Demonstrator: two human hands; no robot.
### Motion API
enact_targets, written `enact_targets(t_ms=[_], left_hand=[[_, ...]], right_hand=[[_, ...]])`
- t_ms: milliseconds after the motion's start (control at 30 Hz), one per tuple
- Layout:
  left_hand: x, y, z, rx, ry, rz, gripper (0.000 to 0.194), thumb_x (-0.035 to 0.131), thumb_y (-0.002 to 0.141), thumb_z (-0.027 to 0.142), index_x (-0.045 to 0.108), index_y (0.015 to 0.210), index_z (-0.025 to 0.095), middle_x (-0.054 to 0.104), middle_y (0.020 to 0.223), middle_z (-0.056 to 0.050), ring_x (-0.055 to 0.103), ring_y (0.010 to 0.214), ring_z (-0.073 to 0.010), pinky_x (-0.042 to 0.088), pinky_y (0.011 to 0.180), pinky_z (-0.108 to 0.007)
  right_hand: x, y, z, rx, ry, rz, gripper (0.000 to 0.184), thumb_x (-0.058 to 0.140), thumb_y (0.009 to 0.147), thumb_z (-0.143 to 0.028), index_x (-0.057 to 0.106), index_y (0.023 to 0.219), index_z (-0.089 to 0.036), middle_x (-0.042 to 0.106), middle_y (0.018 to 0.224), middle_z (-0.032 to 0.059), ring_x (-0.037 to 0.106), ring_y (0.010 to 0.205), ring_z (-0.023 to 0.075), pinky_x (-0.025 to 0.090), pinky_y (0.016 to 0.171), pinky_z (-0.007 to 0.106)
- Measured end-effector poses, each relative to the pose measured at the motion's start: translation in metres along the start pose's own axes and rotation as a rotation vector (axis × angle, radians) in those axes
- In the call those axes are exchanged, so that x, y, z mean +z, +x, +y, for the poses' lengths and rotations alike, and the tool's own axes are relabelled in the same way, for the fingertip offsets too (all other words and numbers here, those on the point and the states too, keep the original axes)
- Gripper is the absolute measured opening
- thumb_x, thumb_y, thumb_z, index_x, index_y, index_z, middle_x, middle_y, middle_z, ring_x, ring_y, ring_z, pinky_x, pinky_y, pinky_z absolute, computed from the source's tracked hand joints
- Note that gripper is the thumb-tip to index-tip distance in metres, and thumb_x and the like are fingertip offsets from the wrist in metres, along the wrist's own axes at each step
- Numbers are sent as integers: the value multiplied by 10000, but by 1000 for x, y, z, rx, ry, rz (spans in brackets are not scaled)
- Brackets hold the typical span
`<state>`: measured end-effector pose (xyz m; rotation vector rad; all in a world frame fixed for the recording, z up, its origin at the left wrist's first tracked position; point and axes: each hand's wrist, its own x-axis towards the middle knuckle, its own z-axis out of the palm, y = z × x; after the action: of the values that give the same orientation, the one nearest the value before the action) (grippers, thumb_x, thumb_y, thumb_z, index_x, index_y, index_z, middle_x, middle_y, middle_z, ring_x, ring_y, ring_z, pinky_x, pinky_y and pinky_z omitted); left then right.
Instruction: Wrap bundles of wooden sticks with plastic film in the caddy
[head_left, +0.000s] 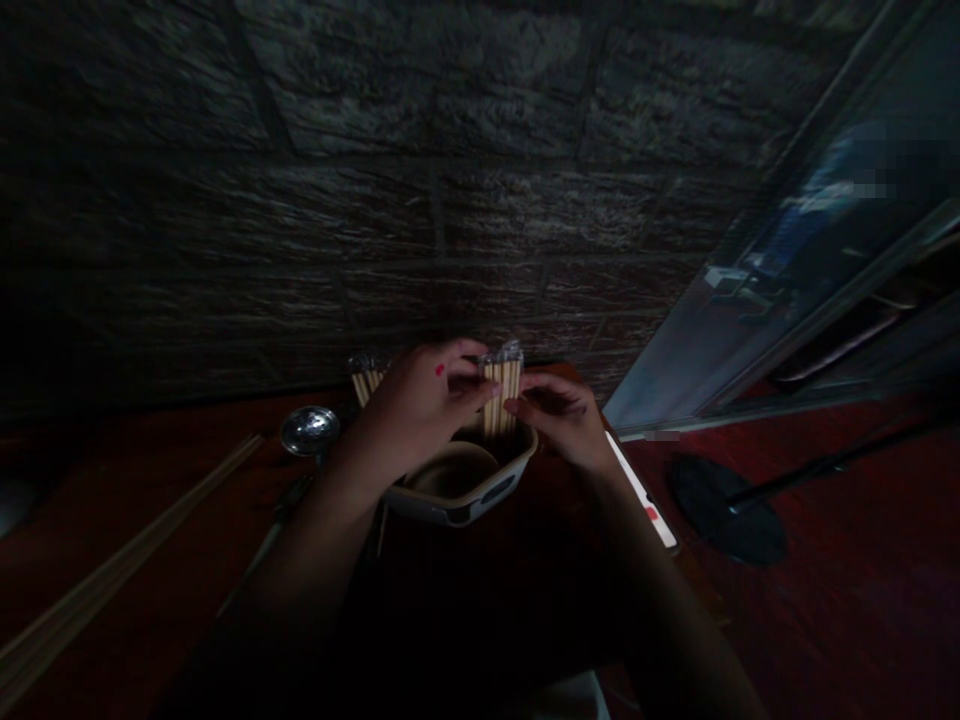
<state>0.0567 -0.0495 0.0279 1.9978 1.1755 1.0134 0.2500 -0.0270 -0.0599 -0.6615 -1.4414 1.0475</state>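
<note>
A bundle of wooden chopsticks (501, 390), with clear plastic over the top, stands upright at the far right side of a light-rimmed plastic container (491, 490). My left hand (431, 400) reaches over the container, its thumb and fingers closed around the bundle's left side. From the right, my right hand (566, 415) pinches the same bundle with thumb and forefinger. The lower ends of the sticks sit inside the container. A second plastic-topped bundle of sticks (366, 383) shows behind my left hand, partly hidden by it.
A shiny metal ladle (310, 430) and long thin sticks (127, 560) lie to the left on the reddish table (202, 430). A bright white flat object (643, 495) is by the right edge. Beyond are a stone-patterned wall (420, 210) and a round black stand base (724, 510) on the floor.
</note>
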Motion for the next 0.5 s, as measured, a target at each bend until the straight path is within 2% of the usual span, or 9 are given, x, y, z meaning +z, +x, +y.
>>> enact_targets(t_ms=[167,500], left_hand=[[3,1,0,64,73,134,413,685,822,293,593,1195,141,732,1049,-105,723,884,-199,588,790,-311],[6,1,1,102,96,130,411,652,845,275,563,1231,166,710,1098,-104,714,869,-182,599,778,-307]], right_hand=[[1,1,-1,17,-3,17,230,809,696,-208,752,912,-259,753,936,-12,684,880,153,536,908,348],[1,0,-2,25,13,15,254,809,699,-230,747,942,-274,752,958,-13,688,902,159,542,920,365]])
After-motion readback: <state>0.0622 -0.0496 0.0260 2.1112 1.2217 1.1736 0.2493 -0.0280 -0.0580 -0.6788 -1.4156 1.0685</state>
